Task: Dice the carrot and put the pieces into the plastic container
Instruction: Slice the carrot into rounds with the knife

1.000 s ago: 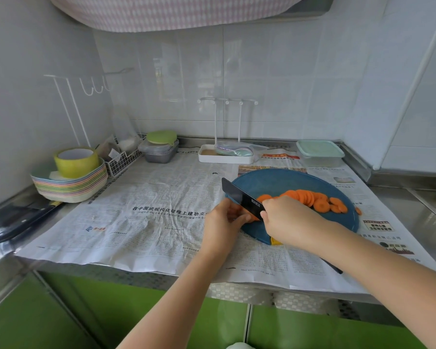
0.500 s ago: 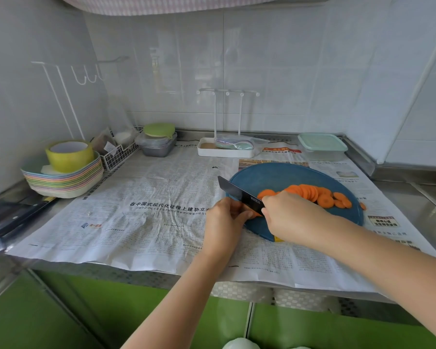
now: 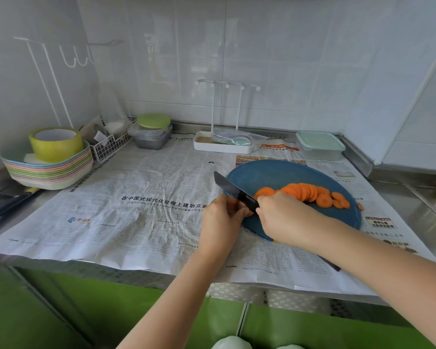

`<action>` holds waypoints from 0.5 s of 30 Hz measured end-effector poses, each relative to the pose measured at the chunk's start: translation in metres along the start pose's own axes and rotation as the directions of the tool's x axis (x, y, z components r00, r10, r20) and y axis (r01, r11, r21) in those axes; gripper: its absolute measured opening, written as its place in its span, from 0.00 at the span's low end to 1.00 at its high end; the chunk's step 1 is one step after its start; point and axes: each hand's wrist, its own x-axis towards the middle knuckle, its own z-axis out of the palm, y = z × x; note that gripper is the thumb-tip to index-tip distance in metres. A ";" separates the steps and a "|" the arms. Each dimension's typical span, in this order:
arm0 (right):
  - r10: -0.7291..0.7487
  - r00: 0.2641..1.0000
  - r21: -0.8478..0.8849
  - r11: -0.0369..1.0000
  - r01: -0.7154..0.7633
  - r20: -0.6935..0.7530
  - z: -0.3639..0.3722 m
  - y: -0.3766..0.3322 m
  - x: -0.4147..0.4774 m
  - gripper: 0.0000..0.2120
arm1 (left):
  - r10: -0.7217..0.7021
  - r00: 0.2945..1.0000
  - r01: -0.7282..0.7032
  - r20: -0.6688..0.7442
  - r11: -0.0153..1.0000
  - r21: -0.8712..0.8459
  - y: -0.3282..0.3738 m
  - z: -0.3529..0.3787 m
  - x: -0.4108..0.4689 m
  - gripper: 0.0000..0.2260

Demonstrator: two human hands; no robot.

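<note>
Ok, I see right hand (image 3: 285,217) clamped on the knife (image 3: 233,190), left hand (image 3: 222,217) pinching the carrot stub (image 3: 249,213) beside the blade. Cut slices (image 3: 310,193) fanned on the blue board (image 3: 262,172).

head view looks forward-down, close over the counter (image 3: 161,187)

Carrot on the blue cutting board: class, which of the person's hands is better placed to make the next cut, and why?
Right. The right hand grips the black knife, blade at the carrot end; the left hand pinches that end, steadying it beside the carrot slices on the cutting board.
</note>
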 end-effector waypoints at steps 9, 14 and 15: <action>0.060 0.996 0.023 0.998 -0.062 0.065 0.001 -0.007 0.001 0.19 | 0.021 1.000 -0.021 -0.011 1.000 0.015 0.001 0.000 0.000 0.06; 0.068 0.995 -0.001 0.998 -0.068 0.073 0.005 -0.009 0.006 0.12 | 0.017 0.999 -0.016 -0.031 1.000 0.024 -0.002 0.001 -0.001 0.05; 0.064 0.994 0.011 0.998 -0.065 0.089 0.004 -0.008 0.007 0.13 | 0.015 0.999 -0.014 -0.032 0.999 0.031 -0.002 0.002 -0.001 0.04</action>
